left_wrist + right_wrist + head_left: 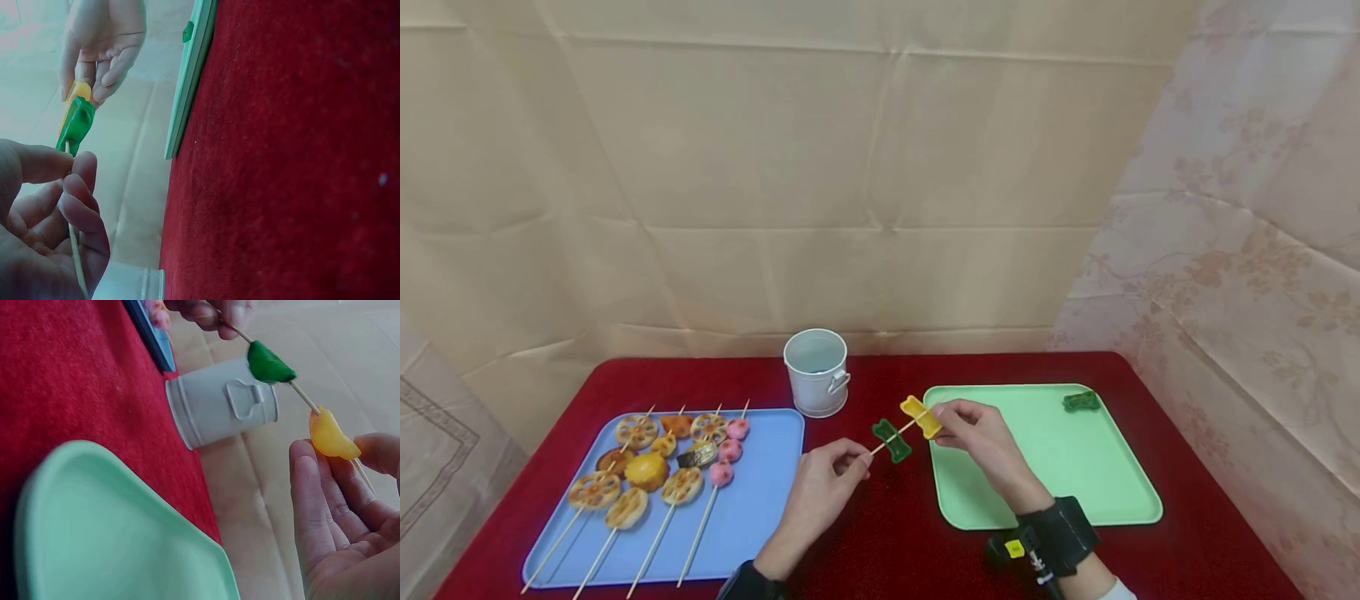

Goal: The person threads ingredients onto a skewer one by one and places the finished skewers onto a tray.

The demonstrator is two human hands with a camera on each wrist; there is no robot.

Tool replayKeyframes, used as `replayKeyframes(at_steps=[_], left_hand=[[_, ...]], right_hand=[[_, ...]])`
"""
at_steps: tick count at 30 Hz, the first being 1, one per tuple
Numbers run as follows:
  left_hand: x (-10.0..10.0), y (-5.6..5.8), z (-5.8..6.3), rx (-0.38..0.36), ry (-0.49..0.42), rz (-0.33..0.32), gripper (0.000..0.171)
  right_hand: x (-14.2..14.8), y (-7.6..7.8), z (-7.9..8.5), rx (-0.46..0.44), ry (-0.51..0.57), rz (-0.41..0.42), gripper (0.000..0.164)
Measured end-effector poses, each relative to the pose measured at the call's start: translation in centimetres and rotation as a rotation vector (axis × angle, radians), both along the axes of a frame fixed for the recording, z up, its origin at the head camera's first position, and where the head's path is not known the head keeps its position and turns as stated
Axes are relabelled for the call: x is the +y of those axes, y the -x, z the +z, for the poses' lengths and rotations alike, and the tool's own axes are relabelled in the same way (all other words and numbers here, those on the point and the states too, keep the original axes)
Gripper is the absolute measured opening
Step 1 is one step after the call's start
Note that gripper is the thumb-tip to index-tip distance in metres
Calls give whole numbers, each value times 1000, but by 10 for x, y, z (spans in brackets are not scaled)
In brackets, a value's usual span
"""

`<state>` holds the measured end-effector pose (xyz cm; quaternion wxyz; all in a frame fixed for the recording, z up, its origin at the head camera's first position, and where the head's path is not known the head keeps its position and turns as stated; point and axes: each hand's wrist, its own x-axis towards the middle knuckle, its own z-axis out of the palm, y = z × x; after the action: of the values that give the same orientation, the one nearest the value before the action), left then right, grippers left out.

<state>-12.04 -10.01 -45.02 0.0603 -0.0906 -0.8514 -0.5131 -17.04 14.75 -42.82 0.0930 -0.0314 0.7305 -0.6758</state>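
Note:
Between thumb and fingers my left hand (pixel 827 483) pinches a thin wooden skewer (pixel 304 397). A green piece (pixel 892 441), like a pepper slice, is threaded on it close to those fingers. Further along the stick sits a yellow piece (pixel 331 434) of similar shape, with the skewer's tip coming out past it. My right hand (pixel 981 442) pinches this yellow piece by its edge, and a gap of bare stick separates it from the green one. Both pieces are held in the air between the two trays.
On the left, a blue tray (pixel 748 533) bears several loaded skewers with lotus-root slices and pink balls. A green tray (pixel 1045 500) lies at right with another green piece (pixel 1081 402) at its far corner. Behind stands a white metal bucket (pixel 817 387). Red cloth (pixel 880 558) covers the table.

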Motion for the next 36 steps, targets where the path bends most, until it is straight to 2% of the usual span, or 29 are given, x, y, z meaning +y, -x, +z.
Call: replayKeyframes(at_steps=[11, 24, 31, 36], left_hand=[[0, 0, 0, -6, -5, -7, 7], [-2, 0, 1, -24, 0, -16, 9], [-2, 1, -1, -37, 5, -19, 8], [-6, 2, -2, -28, -2, -14, 8]], right_hand=[[-9, -5, -5, 6, -40, 97, 36], [-13, -5, -7, 16, -83, 122, 35], [-1, -1, -6, 41, -37, 102, 37], [8, 5, -4, 47, -48, 84, 38]])
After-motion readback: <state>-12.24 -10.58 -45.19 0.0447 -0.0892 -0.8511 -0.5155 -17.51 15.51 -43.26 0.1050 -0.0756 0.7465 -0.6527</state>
